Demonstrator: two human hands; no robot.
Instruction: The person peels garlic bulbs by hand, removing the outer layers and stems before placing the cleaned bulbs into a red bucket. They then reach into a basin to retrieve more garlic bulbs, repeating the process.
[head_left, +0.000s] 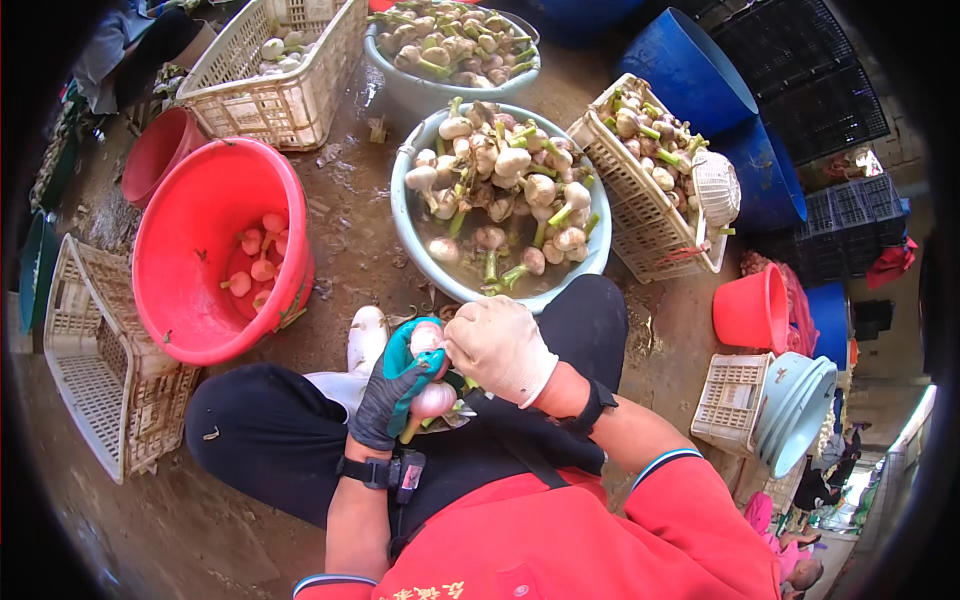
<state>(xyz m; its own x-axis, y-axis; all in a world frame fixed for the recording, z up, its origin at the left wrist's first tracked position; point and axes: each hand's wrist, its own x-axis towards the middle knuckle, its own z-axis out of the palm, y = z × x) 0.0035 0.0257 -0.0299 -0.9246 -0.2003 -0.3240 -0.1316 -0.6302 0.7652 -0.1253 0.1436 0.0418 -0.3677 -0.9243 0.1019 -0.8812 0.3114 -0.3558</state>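
Note:
My left hand (391, 390), in a teal and grey glove, is closed around a garlic bulb (426, 337) above my lap. A second garlic bulb (433, 400), pinkish with a green stem, lies against the same hand lower down. My right hand (499, 346), in a white knit glove, has its fingers curled and pinching at the right side of the upper bulb. Its fingertips are partly hidden. Just beyond my hands stands a light blue basin (403, 217) of murky water, heaped with unpeeled garlic bulbs (512, 160) on stems.
A red tub (176, 247) holding several cleaner bulbs (262, 270) stands left, beside an empty plastic crate (112, 315). Another garlic basin (382, 71) is behind. A full garlic crate (637, 217) with a white strainer basket (716, 187) stands right, before blue tubs (686, 71).

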